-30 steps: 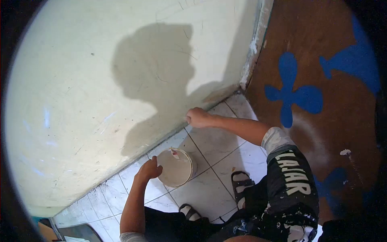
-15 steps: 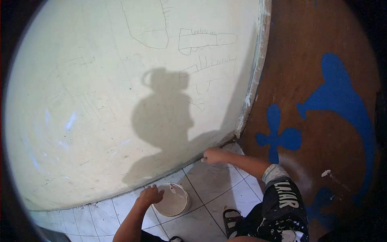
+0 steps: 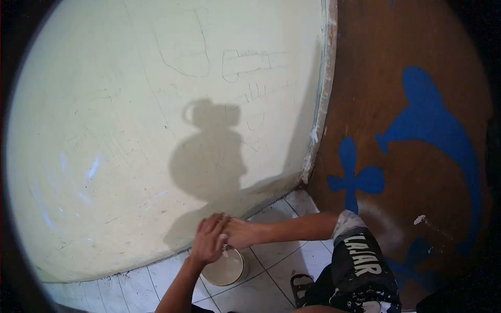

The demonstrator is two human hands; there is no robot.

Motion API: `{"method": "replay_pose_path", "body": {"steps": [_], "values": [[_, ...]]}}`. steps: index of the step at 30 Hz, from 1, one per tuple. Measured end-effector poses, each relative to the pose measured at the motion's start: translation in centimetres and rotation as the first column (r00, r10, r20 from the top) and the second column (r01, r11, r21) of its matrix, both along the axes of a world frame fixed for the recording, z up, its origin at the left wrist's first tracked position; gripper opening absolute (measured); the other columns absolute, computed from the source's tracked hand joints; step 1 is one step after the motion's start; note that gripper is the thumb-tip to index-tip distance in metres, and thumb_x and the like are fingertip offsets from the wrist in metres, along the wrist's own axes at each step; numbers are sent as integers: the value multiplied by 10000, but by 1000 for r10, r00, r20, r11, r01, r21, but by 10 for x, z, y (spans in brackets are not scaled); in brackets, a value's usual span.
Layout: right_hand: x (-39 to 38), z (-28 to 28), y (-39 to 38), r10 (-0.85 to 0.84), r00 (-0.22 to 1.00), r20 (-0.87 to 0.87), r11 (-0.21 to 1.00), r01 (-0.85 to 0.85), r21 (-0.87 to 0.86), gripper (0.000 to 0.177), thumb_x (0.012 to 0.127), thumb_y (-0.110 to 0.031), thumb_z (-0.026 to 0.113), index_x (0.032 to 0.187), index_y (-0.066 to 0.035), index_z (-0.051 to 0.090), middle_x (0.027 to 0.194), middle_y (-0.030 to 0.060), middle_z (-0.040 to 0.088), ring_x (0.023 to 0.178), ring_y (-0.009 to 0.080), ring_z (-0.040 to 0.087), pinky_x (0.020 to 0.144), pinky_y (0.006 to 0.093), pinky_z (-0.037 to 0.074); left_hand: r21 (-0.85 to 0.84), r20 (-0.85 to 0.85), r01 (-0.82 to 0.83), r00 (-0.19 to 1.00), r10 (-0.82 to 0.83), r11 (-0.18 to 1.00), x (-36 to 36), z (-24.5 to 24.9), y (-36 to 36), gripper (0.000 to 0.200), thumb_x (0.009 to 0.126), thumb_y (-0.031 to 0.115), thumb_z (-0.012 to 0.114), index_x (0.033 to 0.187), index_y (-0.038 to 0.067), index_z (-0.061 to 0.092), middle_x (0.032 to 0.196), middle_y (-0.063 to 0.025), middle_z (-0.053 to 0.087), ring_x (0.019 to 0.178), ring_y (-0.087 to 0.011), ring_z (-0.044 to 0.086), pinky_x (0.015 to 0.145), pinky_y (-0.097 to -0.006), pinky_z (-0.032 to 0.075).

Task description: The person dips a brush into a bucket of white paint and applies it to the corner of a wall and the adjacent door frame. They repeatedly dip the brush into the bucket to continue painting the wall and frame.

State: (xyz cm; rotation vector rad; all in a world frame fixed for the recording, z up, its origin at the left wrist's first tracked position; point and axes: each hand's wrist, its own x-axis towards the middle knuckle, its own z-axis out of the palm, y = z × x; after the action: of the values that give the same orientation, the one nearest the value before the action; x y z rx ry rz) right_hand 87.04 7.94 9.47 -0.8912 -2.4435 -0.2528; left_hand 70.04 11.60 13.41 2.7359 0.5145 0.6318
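Over the rim of a round white bucket [image 3: 241, 267], my two hands meet. My left hand [image 3: 209, 241] has its fingers stretched out and laid against my right hand [image 3: 239, 232]. The right one is closed, and whatever it holds is hidden by the overlap. A small pale object [image 3: 225, 251] shows at the bucket's rim just under the hands; its shape is hard to make out. Pale material [image 3: 222, 274] is visible inside the bucket, which stands on the tiled floor close to the wall.
A cream wall [image 3: 130, 156] with pencil drawings and a cast shadow rises ahead. On the right is a brown panel [image 3: 365, 104] with blue painted shapes. White floor tiles [image 3: 276, 261] run along the wall's foot. My sandalled foot [image 3: 301, 286] is beside the bucket.
My right hand has moved left from the wall's corner to my left hand. The left hand has shifted slightly up and right, and the two now touch.
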Motion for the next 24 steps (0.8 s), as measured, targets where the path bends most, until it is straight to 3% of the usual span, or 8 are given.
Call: {"method": "replay_pose_path", "body": {"steps": [2, 4, 5, 6, 10, 14, 23, 24], "values": [[20, 20, 1, 43, 993, 108, 995, -32, -96, 416, 834, -281, 572, 1188, -62, 567, 1329, 212, 494, 1272, 340, 433, 1029, 566, 327, -78, -78, -319, 947, 313, 945, -28, -21, 26, 435, 945, 281, 456, 1299, 33, 509, 1328, -232, 490, 1264, -378, 430, 1068, -560, 266], [54, 42, -2, -317, 948, 36, 947, 315, 65, 421, 851, -305, 613, 1191, -59, 562, 1240, 195, 561, 1138, 298, 557, 942, 502, 433, 147, -441, -578, 688, 576, 803, -69, -45, 48, 469, 957, 345, 472, 1239, -20, 559, 1357, -249, 464, 1299, -380, 400, 1042, -652, 229], [75, 49, 4, -473, 881, -38, 871, 460, -171, 340, 854, -289, 615, 1098, -53, 604, 1121, 198, 601, 1029, 340, 591, 863, 495, 468, 210, -468, -733, 505, 725, 647, -75, -45, 44, 435, 939, 354, 498, 1109, -26, 622, 1260, -266, 534, 1203, -395, 495, 997, -608, 337], [97, 57, 11, -623, 778, -78, 733, 546, -405, 274, 857, -274, 617, 1005, -46, 647, 1002, 200, 641, 919, 382, 625, 784, 488, 502, 214, -463, -730, 510, 725, 650, -79, -42, 43, 435, 939, 354, 498, 1109, -26, 622, 1260, -266, 534, 1203, -395, 495, 997, -608, 337], [169, 161, 7, -330, 608, -722, 707, 666, 238, 175, 831, -169, 646, 926, -24, 623, 859, 187, 631, 781, 383, 626, 673, 460, 502, -43, -400, -627, 724, 562, 778, -79, -33, 37, 362, 913, 315, 519, 868, -25, 637, 924, -262, 649, 858, -431, 625, 807, -505, 491], [233, 302, 28, -421, 533, -734, 414, 833, 367, 681, 896, -353, 593, 1359, 87, 357, 1347, 332, 403, 1273, 449, 377, 1090, 486, 288, -260, -434, -532, 810, 394, 806, -58, -26, 24, 378, 891, 357, 558, 870, -1, 675, 863, -261, 661, 859, -422, 642, 790, -480, 503], [246, 556, 11, -509, 502, -699, 488, 837, 246, 642, 929, -339, 500, 1385, 79, 325, 1414, 347, 299, 1373, 425, 243, 1138, 489, 197, -323, -471, -445, 841, 266, 835, -65, -46, 33, 421, 891, 398, 563, 986, 5, 681, 928, -273, 665, 908, -426, 649, 820, -455, 515], [251, 577, 20, -446, 545, -710, -31, 783, 621, 489, 937, -305, 495, 1248, 69, 438, 1245, 286, 433, 1201, 356, 406, 993, 451, 339, -329, -428, -409, 868, 252, 851, -69, -57, 39, 429, 889, 410, 562, 986, 10, 682, 926, -274, 663, 905, -430, 646, 818, -457, 513]]}}
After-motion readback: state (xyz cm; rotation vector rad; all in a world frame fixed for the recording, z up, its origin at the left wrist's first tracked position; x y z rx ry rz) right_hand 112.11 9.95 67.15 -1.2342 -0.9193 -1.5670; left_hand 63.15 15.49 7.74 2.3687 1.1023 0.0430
